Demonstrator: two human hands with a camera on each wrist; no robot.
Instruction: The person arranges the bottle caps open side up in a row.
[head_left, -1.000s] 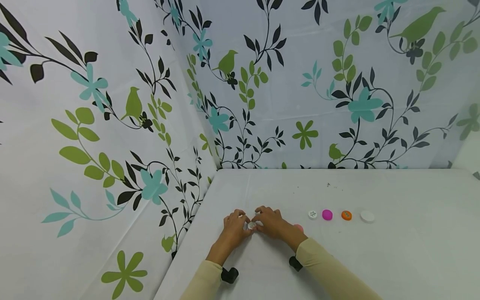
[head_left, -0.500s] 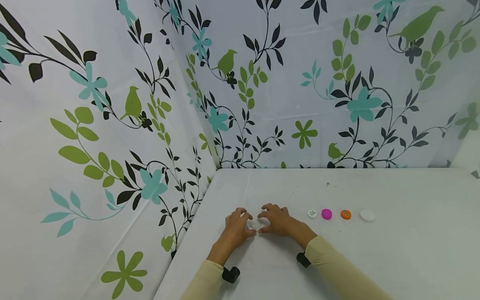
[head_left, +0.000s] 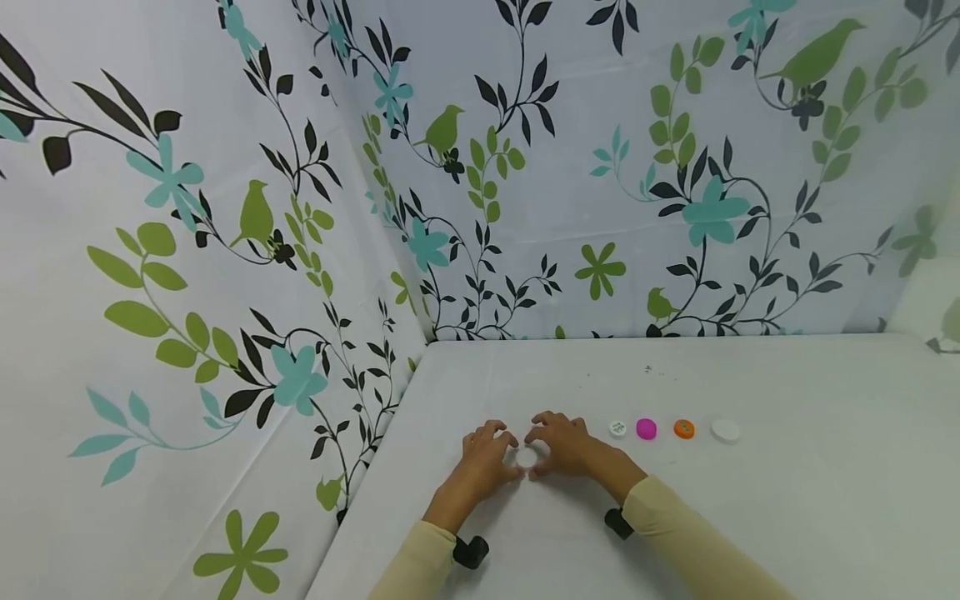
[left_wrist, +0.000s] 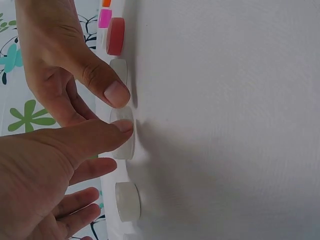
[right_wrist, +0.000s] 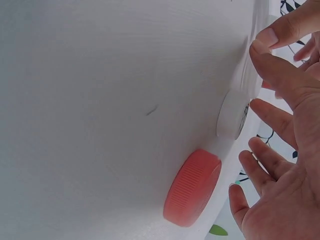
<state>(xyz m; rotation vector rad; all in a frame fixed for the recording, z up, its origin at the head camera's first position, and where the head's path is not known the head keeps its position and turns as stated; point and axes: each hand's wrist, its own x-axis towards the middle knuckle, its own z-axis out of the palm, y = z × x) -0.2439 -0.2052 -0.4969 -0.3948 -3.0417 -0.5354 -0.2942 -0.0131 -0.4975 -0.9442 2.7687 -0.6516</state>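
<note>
My left hand (head_left: 480, 462) and right hand (head_left: 562, 446) face each other around a whitish round lid (head_left: 527, 457) on the white table. Thumb and index finger of each hand curve toward its rim. In the left wrist view, the left thumb lies against the side of this translucent lid (left_wrist: 125, 142), with the right thumb at its other end. Another white cap (left_wrist: 128, 201) sits by the left hand's lower fingers. Past the right hand come a small white cap (right_wrist: 231, 115) and a red ribbed screw cap (right_wrist: 192, 187), both hidden in the head view.
Farther right on the table stand a white cap with marks (head_left: 617, 428), a magenta cap (head_left: 647, 429), an orange cap (head_left: 684, 428) and a larger white lid (head_left: 725, 430). A patterned curtain (head_left: 480, 208) hangs behind and to the left.
Both hands have moved slightly right, from around one lid on the left to around the whitish lid. The right hand spread its fingers along the way. The view has shifted a little.
</note>
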